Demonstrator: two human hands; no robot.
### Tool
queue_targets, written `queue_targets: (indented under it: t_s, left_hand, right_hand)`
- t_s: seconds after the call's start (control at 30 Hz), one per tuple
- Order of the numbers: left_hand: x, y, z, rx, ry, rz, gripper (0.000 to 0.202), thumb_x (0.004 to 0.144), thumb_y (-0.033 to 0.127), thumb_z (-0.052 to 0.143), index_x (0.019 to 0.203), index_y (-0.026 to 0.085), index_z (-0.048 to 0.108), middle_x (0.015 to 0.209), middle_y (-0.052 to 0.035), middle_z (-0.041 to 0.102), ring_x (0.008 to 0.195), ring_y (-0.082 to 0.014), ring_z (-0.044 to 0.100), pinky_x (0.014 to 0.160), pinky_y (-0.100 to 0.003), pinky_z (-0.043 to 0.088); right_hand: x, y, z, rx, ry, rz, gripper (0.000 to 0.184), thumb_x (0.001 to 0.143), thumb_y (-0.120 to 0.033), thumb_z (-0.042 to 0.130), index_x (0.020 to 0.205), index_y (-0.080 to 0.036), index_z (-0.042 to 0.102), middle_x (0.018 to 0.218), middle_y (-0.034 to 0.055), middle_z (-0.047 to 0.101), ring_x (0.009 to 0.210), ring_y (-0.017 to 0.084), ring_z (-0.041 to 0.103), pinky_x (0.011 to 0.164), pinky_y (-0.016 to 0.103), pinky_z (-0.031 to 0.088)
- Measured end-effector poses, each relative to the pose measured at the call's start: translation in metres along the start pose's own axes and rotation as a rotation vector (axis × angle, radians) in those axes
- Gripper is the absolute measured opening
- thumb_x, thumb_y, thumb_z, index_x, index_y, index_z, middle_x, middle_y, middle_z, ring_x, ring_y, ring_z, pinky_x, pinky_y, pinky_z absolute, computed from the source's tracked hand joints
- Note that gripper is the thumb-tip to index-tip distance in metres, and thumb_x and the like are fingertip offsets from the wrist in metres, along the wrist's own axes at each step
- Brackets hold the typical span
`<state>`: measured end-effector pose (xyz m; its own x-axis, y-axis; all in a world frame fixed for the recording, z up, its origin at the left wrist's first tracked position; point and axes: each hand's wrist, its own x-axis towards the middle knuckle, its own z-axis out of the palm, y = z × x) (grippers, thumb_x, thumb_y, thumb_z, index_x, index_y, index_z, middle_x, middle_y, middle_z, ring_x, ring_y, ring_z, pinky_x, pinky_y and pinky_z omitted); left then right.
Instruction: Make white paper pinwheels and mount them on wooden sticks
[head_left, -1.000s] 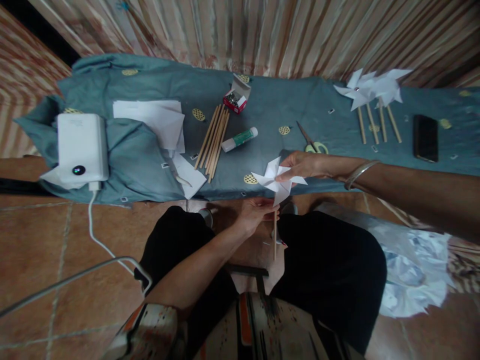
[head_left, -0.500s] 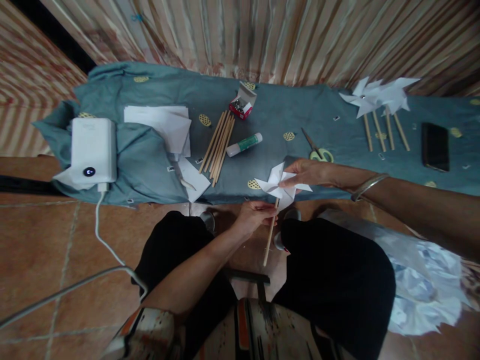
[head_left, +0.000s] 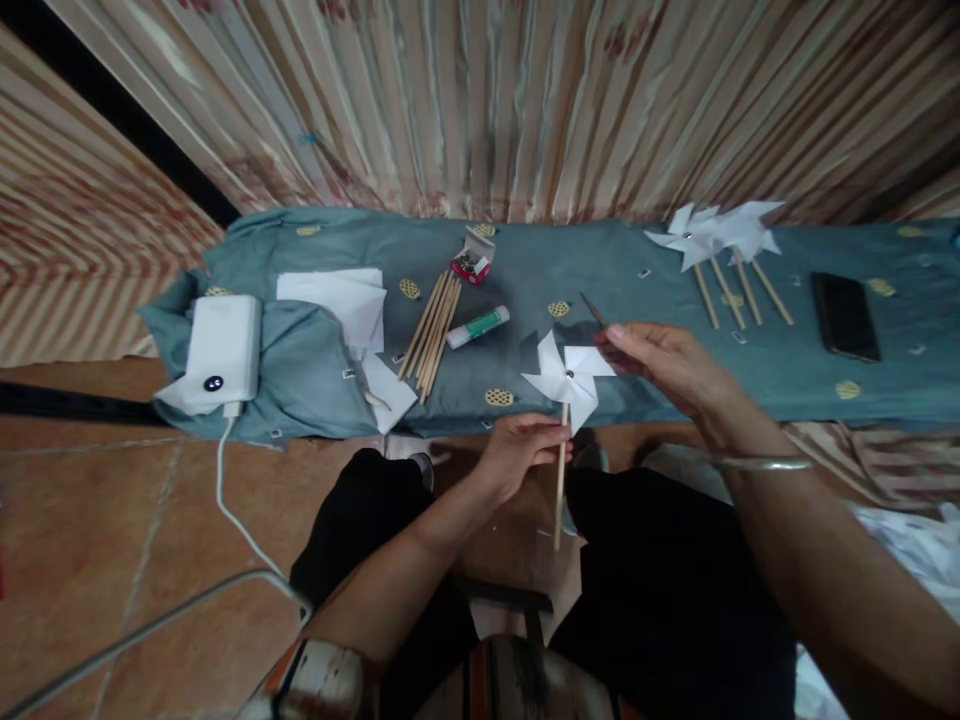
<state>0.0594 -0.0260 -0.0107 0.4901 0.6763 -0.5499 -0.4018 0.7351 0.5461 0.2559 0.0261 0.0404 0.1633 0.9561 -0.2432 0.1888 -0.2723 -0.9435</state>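
Note:
My left hand (head_left: 525, 447) is closed around the wooden stick (head_left: 560, 500) of a white paper pinwheel (head_left: 559, 385), just below its blades. The pinwheel faces up, with a dark metal pin at its centre. My right hand (head_left: 649, 355), a bangle on its wrist, is beside the right-hand blade with thumb and fingers stretched towards it. It grips nothing that I can see; whether the fingertips touch the blade is unclear. Scissors (head_left: 592, 308) lie behind that hand, their handles hidden by it.
On the cloth-covered table (head_left: 525, 270) are wooden sticks (head_left: 433, 335), a glue stick (head_left: 478, 327), an open box of pins (head_left: 472, 262), white paper (head_left: 337, 295) and a white power bank (head_left: 223, 345). Finished pinwheels (head_left: 716, 235) and a phone (head_left: 845, 315) lie at the right.
My right hand has come off the pinwheel's centre and moved right, uncovering the pin. The left hand still grips the stick, now more upright. The camera view has tilted up.

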Motion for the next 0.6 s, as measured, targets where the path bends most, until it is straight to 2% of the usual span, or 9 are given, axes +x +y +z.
queue_targets:
  t_s: [0.13, 0.23, 0.4, 0.6]
  left_hand:
    - [0.007, 0.015, 0.015, -0.027, 0.008, 0.067, 0.041, 0.040, 0.031, 0.091, 0.068, 0.010, 0.070, 0.063, -0.0021, 0.067, 0.058, -0.0126, 0.062, 0.064, -0.030, 0.052]
    - [0.013, 0.025, 0.023, -0.054, 0.004, 0.133, 0.041, 0.040, 0.031, 0.091, 0.067, 0.010, 0.069, 0.065, -0.0024, 0.068, 0.058, -0.0126, 0.063, 0.065, -0.031, 0.052]
    - [0.022, 0.034, 0.032, -0.052, 0.004, 0.182, 0.036, 0.046, 0.027, 0.090, 0.071, 0.010, 0.070, 0.070, -0.0031, 0.069, 0.059, -0.0123, 0.063, 0.067, -0.031, 0.053]
    - [0.029, 0.031, 0.039, -0.027, 0.018, 0.177, 0.031, 0.049, 0.024, 0.088, 0.070, 0.010, 0.070, 0.068, -0.0031, 0.070, 0.058, -0.0118, 0.063, 0.064, -0.028, 0.052]
  right_hand:
    - [0.002, 0.008, -0.001, 0.304, 0.233, -0.068, 0.047, 0.056, -0.063, 0.080, 0.077, -0.022, 0.072, 0.084, 0.0033, 0.074, 0.084, 0.016, 0.069, 0.077, 0.027, 0.055]
    - [0.002, 0.015, 0.005, 0.448, 0.350, -0.089, 0.045, 0.052, -0.059, 0.084, 0.075, -0.023, 0.071, 0.083, 0.0016, 0.074, 0.083, 0.015, 0.069, 0.075, 0.025, 0.055]
    - [-0.005, 0.016, 0.015, 0.515, 0.247, -0.028, 0.037, 0.057, -0.050, 0.085, 0.077, -0.021, 0.073, 0.081, 0.0023, 0.074, 0.073, 0.011, 0.066, 0.062, 0.019, 0.053]
    - [-0.013, 0.004, 0.016, 0.603, 0.128, 0.039, 0.033, 0.050, -0.038, 0.090, 0.070, -0.021, 0.072, 0.065, -0.0030, 0.066, 0.056, 0.006, 0.059, 0.051, 0.015, 0.049]
